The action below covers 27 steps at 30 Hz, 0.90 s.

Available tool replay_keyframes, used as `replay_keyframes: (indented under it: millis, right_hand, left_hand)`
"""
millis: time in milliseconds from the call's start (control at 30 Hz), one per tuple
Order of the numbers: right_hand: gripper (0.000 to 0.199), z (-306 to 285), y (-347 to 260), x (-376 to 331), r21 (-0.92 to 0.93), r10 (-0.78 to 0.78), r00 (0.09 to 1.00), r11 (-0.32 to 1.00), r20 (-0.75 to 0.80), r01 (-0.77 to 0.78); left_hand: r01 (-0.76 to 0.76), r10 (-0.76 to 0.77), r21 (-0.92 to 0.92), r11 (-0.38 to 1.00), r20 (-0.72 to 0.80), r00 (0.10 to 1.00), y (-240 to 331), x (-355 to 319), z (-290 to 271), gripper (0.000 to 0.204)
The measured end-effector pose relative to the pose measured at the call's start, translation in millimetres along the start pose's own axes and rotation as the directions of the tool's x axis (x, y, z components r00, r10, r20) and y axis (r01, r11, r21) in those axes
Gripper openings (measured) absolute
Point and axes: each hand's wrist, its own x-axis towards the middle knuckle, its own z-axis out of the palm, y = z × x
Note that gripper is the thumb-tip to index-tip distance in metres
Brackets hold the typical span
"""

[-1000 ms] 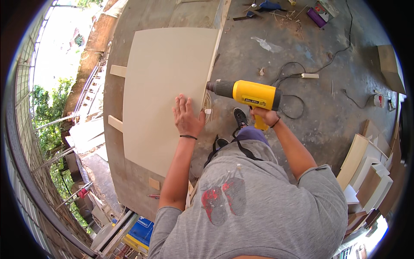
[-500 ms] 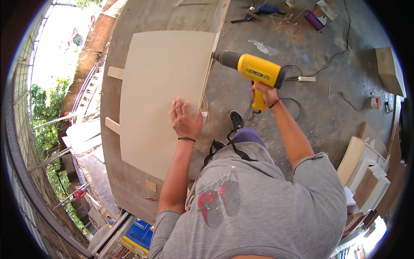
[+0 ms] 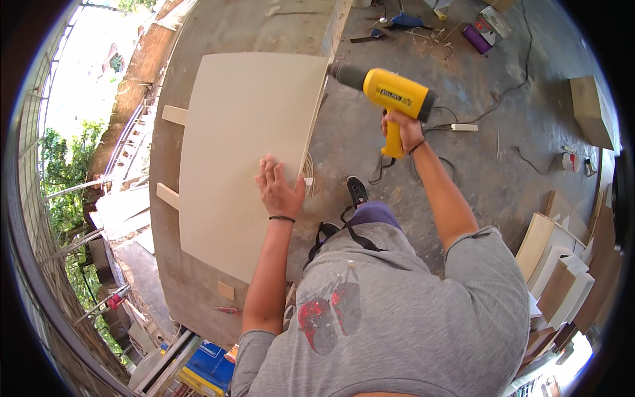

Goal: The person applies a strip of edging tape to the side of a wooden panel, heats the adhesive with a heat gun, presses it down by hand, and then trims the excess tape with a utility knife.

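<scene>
My right hand (image 3: 401, 130) grips the handle of a yellow and black heat gun (image 3: 397, 92). Its dark nozzle points left, close by the upper part of the long right edge of a pale, flat board (image 3: 245, 119). I cannot tell whether nozzle and edge touch. Lying flat on the board near that same edge is my left hand (image 3: 280, 188), fingers stretched and holding nothing. Beneath the board is a brown worktable (image 3: 192, 281), with two light wood strips (image 3: 174, 115) sticking out past the board's left side.
A coiled pale strip (image 3: 308, 165) hangs beside the board's right edge. Across the floor runs a dark cord (image 3: 509, 102) with a white block on it. Boxes and cabinet parts (image 3: 559, 284) stand at the right. On the table lie a small wood square (image 3: 226, 290) and a red tool (image 3: 228, 310).
The heat gun's nozzle has shifted slightly up along the board's edge. My left hand stays flat on the board. The whole view has moved a little.
</scene>
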Motion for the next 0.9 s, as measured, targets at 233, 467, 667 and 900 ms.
replay_keyframes:
  millis: [233, 467, 667, 900]
  right_hand:
    - [0.017, 1.0, -4.0, 5.8, 0.011, 0.000, 1.000, 1.000, -0.004, 0.000]
    - [0.018, -0.7, -6.3, 4.2, 0.023, 0.021, 0.999, 1.000, -0.024, -0.021]
    - [0.017, 0.4, -11.1, 12.2, 0.074, 0.064, 0.996, 0.995, -0.054, -0.060]
    - [0.018, -2.5, 7.8, -18.0, 0.011, 0.098, 0.995, 0.995, 0.029, -0.098]
  left_hand:
    - [0.021, -0.020, -0.050, 0.999, 0.031, 0.999, -4.0, -2.4, 1.4, 0.051]
    - [0.036, -0.030, -0.070, 0.997, 0.090, 0.995, -5.4, -1.7, -0.5, 0.057]
    - [0.009, 0.003, -0.087, 0.996, 0.142, 0.990, -13.0, -4.2, -5.3, 0.061]
    - [-0.053, 0.074, -0.117, 0.992, 0.179, 0.981, -21.1, -12.0, -14.1, 0.066]
